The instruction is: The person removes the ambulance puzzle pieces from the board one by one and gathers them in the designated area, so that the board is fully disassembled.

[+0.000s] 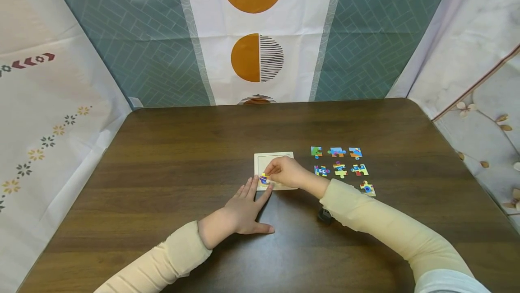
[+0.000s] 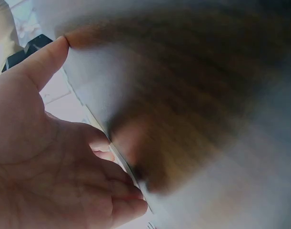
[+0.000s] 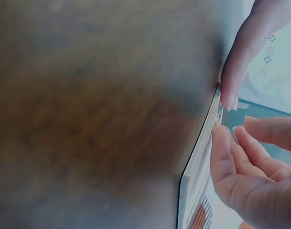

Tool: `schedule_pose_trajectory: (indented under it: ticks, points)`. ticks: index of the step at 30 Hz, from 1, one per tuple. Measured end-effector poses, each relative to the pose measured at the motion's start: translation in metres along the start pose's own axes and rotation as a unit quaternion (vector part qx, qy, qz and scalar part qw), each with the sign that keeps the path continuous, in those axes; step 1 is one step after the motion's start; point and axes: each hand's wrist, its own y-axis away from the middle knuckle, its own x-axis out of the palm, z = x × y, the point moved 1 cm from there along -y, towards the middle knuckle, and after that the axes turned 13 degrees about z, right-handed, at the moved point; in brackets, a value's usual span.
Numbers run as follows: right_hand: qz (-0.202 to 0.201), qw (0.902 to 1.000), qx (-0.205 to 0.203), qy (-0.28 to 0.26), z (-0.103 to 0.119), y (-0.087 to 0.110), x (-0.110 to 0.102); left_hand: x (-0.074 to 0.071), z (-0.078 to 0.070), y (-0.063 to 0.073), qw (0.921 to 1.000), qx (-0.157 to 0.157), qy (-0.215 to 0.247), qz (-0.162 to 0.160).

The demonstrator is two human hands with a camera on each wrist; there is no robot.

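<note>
A shallow light wooden puzzle tray (image 1: 287,186) lies on the dark table. At its near left corner is a small colourful jigsaw piece (image 1: 263,178), and my right hand (image 1: 286,172) pinches it at the edge with curled fingertips. In the right wrist view, the right fingertips (image 3: 221,136) are right at the tray's surface, and the piece is mostly hidden. My left hand (image 1: 243,209) rests flat beside the tray, fingers straight and spread, with fingertips on the tray's near left edge. The left wrist view shows its palm (image 2: 64,167) and the thumb stretched out.
Several loose jigsaw pieces (image 1: 336,151) lie in rows to the right of the tray, the nearest one (image 1: 367,188) close to the right sleeve (image 1: 378,220). A black wrist device (image 1: 325,216) hangs under the right forearm. Patterned cloths (image 1: 154,58) stand behind the table's far edge.
</note>
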Motion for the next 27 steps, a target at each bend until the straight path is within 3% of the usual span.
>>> schedule_pose_trajectory:
  ticks: [16, 23, 27]
  points:
    - [-0.023, 0.9985, 0.05, -0.001, 0.0021, -0.0011, 0.0028, -0.0006, -0.0027, 0.0018, 0.9997, -0.011, -0.021, 0.003]
    - [-0.035, 0.9981, 0.05, 0.008, 0.0034, -0.0009, 0.0043, -0.0017, -0.0038, 0.0035, 0.9996, -0.016, -0.022, 0.003]
    - [-0.019, 0.9987, 0.047, 0.003, 0.0031, -0.0015, 0.005, -0.0016, -0.0037, 0.0034, 0.9996, -0.017, -0.024, 0.003]
